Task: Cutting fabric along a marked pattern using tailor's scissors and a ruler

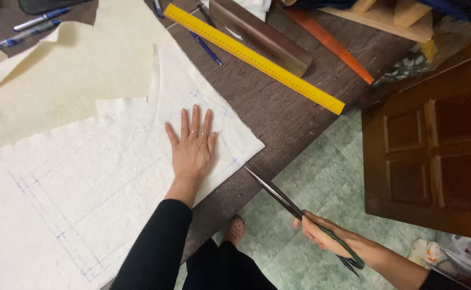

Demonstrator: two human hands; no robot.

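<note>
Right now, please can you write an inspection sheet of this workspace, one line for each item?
Surface: dark wooden table, mostly covered by fabric.
Job's things: white fabric with blue drawn lines lies flat; long scissors have their tip at the fabric's corner edge.
Clutter: yellow ruler, orange ruler, blue pens, cream fabric piece, brown strip.
Grippers: left hand presses flat on the white fabric, fingers spread; right hand grips the scissors' handles.
Cables: nothing seen.
Surroundings: green tiled floor, brown panelled door lying beside the table, wooden pieces at the top.
</note>
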